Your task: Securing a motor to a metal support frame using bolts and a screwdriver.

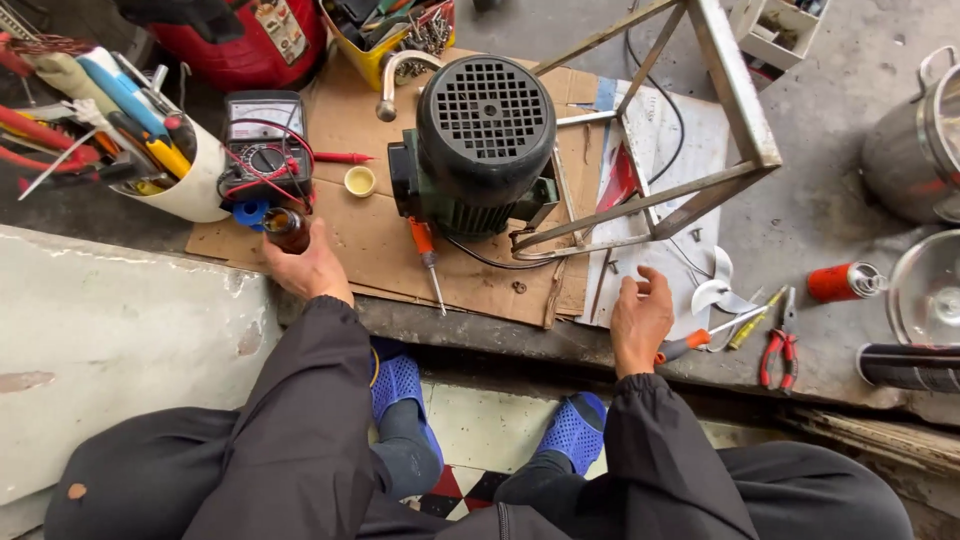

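A small brown bottle (287,229) is held upright in the left hand (312,268), the grip closed around its lower body so that the open mouth points up and nothing can spill. Its likely cap, a small yellow lid (359,181), lies just beyond that grip on the cardboard sheet (480,290), turned open side up. Directly ahead of the bottle a black analogue multimeter (266,142) is propped, its red leads looped over its face; the white tub of hand tools (190,185) stands to the outer side of the grip.

The right hand (640,318) is held loosely open above the edge of the floor slab, fingers half curled, gripping nothing. An orange-handled screwdriver (715,333) lies just beside it, with red-handled pliers (778,356) and a red spray can (845,282) further out.

Between the two hands the black electric motor (480,140) is set on end, fan cover upward, so that its casing can be reached from above. A second orange screwdriver (428,255) is laid at its foot, near the left grip. The grey metal frame (700,150) leans across the space beyond the right hand and crowds any approach to the motor from that side.
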